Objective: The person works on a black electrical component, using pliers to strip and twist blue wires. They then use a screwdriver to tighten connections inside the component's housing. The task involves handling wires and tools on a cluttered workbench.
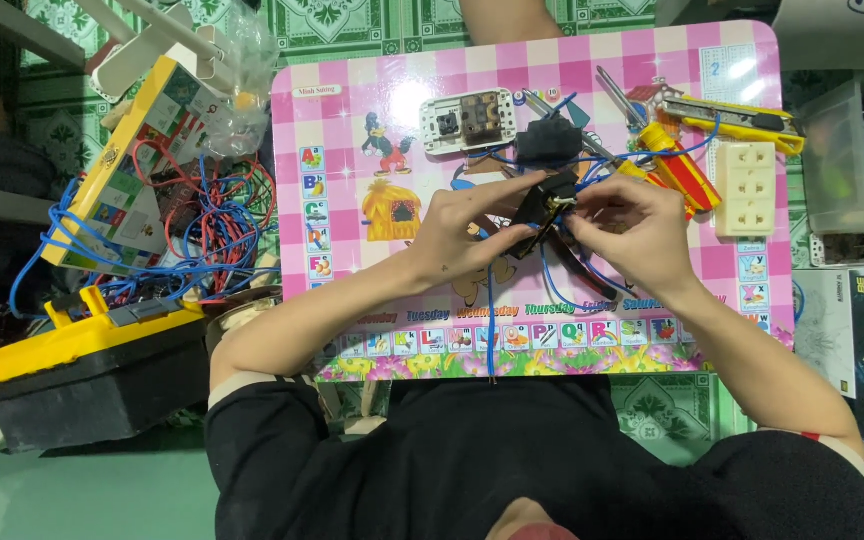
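Hands over a pink checkered child's table [352, 120] with cartoon pictures and alphabet tiles, set on green patterned floor mats. Left hand [462, 235] is curled shut around a small black electrical part [542, 205], pinning it above the tabletop; right hand [632, 230] has fingertips pinched closed at the part's metal terminal, touching it from the other side. Blue wire [490, 320] hangs from the part toward the near table edge. Just beyond the hands: a second black block [549, 140], a white switch plate [467, 120], red-and-yellow screwdrivers [682, 170], a cream triple socket [745, 188], a yellow utility knife [742, 118]. Off left, a box of tangled red and blue wires [202, 220].
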